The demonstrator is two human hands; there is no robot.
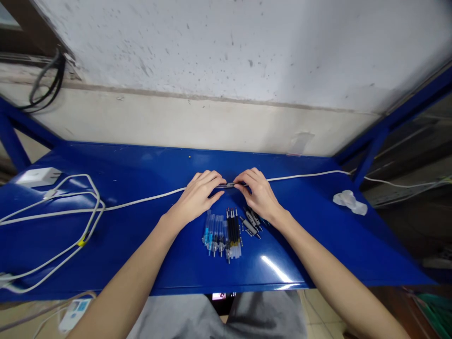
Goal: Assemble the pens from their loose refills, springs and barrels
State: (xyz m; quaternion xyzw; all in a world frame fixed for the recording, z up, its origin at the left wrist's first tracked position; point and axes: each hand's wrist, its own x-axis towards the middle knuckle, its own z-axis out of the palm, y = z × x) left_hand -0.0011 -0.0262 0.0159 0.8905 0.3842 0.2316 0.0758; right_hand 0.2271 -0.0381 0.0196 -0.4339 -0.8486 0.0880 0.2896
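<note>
Above the blue table, near its middle, my left hand (203, 190) and my right hand (257, 190) meet at a small grey and dark pen (230, 185). The right thumb and forefinger pinch one end of it. My left fingers curl about the other end, with the thumb a little lower; their exact contact is partly hidden. Just nearer to me lie several clear pen barrels (215, 230) with blue or dark ends, side by side. Beside them is a row of dark ink refills (233, 230). Several grey pen grips (251, 223) lie in a loose heap, partly under my right hand.
A white cable (141, 202) crosses the table behind the pen parts and loops at the left by a white charger (39, 177). Crumpled clear plastic (350, 202) lies at the right. Blue frame bars (372, 150) rise at both sides, and a wall (212, 122) stands behind.
</note>
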